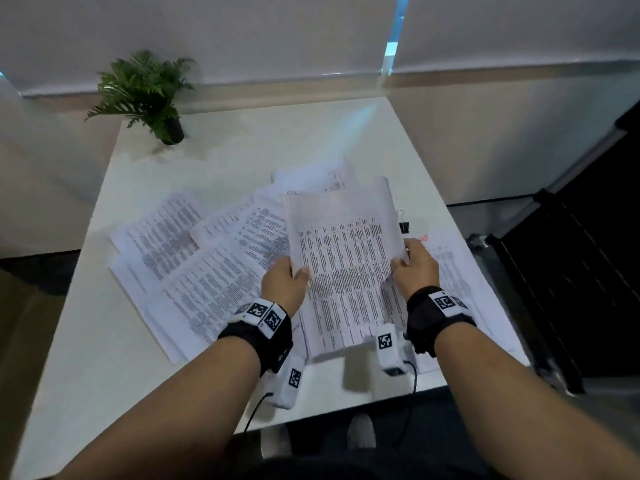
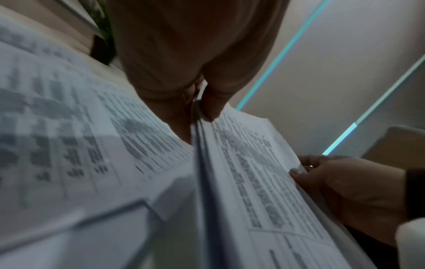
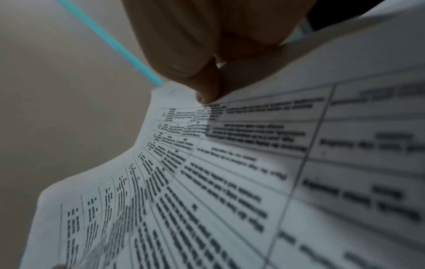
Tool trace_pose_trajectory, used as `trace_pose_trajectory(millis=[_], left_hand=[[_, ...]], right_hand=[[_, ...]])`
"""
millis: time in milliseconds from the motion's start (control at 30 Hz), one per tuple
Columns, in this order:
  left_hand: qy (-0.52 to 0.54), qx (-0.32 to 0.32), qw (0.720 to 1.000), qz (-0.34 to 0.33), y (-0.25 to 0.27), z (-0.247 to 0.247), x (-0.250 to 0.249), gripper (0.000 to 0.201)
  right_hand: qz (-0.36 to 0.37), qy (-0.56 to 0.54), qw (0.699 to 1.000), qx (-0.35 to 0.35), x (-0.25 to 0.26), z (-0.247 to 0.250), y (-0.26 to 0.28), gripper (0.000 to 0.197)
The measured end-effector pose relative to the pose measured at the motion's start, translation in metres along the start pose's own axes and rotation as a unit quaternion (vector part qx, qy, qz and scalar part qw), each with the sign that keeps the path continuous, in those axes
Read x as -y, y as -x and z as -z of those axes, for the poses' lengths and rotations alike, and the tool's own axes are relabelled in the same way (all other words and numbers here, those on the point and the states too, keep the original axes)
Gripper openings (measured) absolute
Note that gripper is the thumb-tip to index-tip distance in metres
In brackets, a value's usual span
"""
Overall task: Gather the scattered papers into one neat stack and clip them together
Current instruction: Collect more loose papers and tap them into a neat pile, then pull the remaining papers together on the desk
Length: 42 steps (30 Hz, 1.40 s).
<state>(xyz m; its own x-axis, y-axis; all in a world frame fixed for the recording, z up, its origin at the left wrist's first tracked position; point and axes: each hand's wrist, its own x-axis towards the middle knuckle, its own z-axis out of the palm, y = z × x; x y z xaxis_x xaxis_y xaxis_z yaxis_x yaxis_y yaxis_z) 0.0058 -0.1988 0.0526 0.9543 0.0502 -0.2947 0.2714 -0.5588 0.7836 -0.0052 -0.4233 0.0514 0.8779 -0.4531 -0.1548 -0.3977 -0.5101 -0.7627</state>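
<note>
I hold a thin stack of printed sheets (image 1: 346, 265) raised over the white table (image 1: 221, 147). My left hand (image 1: 287, 277) pinches its left edge, thumb on top. My right hand (image 1: 412, 261) pinches the right edge. In the left wrist view the stack (image 2: 248, 172) is seen edge-on under the thumb of my left hand (image 2: 202, 109), and my right hand (image 2: 340, 185) shows at the far side. In the right wrist view the thumb of my right hand (image 3: 209, 91) presses on the top page (image 3: 230, 182). More printed sheets (image 1: 194, 271) lie fanned on the table to the left. A black binder clip (image 1: 403, 225) lies just right of the stack.
A small potted fern (image 1: 152, 95) stands at the table's far left corner. Another printed sheet (image 1: 457, 271) lies under my right wrist near the table's right edge. A dark piece of furniture (image 1: 571, 271) stands to the right of the table.
</note>
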Motion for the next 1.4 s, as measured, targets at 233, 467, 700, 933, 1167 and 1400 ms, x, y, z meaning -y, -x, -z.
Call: trace_pose_trajectory(millis=[233, 467, 700, 933, 1167, 1400], left_hand=[[-0.028, 0.133, 0.991, 0.001, 0.017, -0.114, -0.019, 0.023], [-0.105, 0.138, 0.985, 0.013, 0.008, -0.172, -0.024, 0.033], [-0.093, 0.092, 0.990, 0.056, 0.007, -0.192, -0.023, 0.045], [-0.053, -0.059, 0.994, 0.081, -0.008, -0.134, -0.009, 0.032], [-0.092, -0.208, 0.936, 0.270, -0.022, 0.003, 0.063, 0.050], [-0.064, -0.193, 0.895, 0.396, -0.014, 0.089, 0.144, 0.073]], right_hand=[[-0.056, 0.057, 0.997, -0.022, -0.097, 0.077, -0.014, 0.050], [-0.080, 0.101, 0.992, 0.012, -0.142, 0.103, -0.041, 0.053], [-0.037, 0.248, 0.968, 0.006, -0.147, 0.098, -0.051, 0.057], [0.132, 0.156, 0.973, 0.105, -0.076, 0.038, -0.044, 0.030], [0.198, 0.121, 0.934, 0.273, 0.013, -0.067, -0.002, 0.025], [0.175, 0.154, 0.919, 0.317, 0.049, -0.153, 0.025, 0.048]])
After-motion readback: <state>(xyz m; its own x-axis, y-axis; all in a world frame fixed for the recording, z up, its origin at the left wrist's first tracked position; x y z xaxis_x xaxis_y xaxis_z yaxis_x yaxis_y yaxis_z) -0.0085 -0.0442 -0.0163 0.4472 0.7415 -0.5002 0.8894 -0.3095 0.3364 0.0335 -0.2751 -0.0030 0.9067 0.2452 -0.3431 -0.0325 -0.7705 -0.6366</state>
